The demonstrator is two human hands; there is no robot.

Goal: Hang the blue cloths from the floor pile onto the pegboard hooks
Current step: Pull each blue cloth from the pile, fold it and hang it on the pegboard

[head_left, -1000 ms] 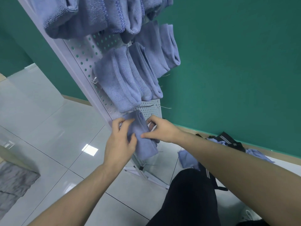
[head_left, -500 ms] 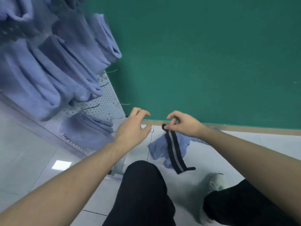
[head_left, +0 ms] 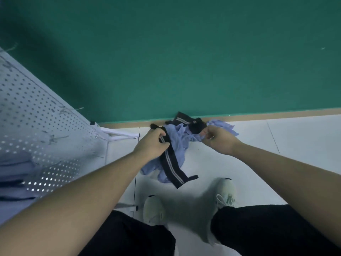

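Over the crumpled pile of light-blue cloths (head_left: 177,143) on the white tiled floor (head_left: 276,145) beside the white perforated pegboard (head_left: 36,115), the left hand (head_left: 151,143) gripped a black white-striped strap (head_left: 171,163) while the right hand (head_left: 219,141) pinched blue cloth.

One pile of blue cloths (head_left: 177,143) on the floor (head_left: 276,154), one dark striped strap (head_left: 170,163), one white pegboard (head_left: 36,126), two hands, left (head_left: 150,144), right (head_left: 219,140), two pale shoes (head_left: 154,209).
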